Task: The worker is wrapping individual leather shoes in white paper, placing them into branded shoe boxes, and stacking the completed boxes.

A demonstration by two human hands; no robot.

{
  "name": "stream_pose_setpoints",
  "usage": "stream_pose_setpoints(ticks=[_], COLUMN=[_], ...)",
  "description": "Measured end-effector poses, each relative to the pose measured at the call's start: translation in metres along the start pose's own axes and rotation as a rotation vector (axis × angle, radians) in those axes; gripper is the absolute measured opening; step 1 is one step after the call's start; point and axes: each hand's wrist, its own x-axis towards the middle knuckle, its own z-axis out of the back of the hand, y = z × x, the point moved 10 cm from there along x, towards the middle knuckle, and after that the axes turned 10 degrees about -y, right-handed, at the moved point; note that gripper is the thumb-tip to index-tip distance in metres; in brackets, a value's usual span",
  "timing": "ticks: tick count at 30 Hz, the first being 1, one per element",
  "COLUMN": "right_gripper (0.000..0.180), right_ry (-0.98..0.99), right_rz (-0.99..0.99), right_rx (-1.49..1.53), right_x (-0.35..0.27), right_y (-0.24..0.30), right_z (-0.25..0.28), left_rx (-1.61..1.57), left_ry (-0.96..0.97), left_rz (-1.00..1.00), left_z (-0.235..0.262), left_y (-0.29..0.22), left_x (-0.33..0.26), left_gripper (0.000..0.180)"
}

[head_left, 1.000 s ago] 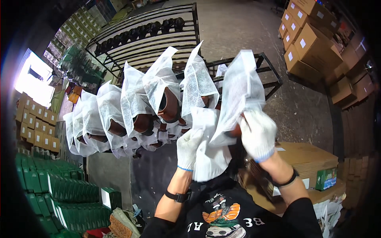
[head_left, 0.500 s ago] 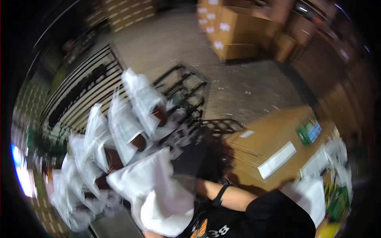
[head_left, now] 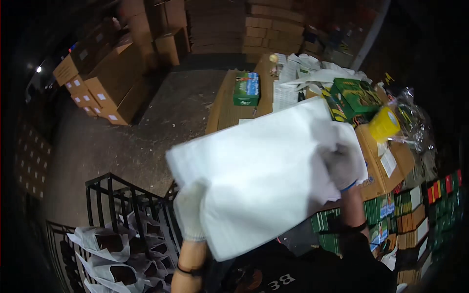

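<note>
White fabric bag is held up in the air in front of the chest, long axis running lower-left to upper-right. Left hand grips the lower-left edge, right hand the upper-right corner (gloved fingers curled, pinching cloth; motion blur hides detail), both equally near.

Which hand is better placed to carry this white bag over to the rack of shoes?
Probably the left. The left hand grips the white bag's lower left edge, right above the black rack of bagged shoes. The right hand holds the far upper corner, by the cardboard boxes.
</note>
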Motion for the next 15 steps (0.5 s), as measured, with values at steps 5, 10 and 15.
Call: stream_pose_setpoints(ticks=[5,10,15], right_gripper=[0.026,0.035,0.053], right_ry=[-0.183,-0.023,-0.249], right_rz=[-0.438,-0.317,-0.191], right_rx=[0.364,-0.797,-0.911], right_x=[0.066,0.106,0.101], right_y=[-0.156,-0.276,-0.291], right_z=[0.122,0.163,0.227], left_rx=[-0.802,-0.401,-0.349], left_ry=[0.492,0.546,0.542], left_rz=[0.357,0.114,0.211], left_z=[-0.249,-0.335,-0.293], left_y=[-0.073,-0.055,-0.076], left_x=[0.011,0.008,-0.011], left_gripper=[0.028,0.056,0.074])
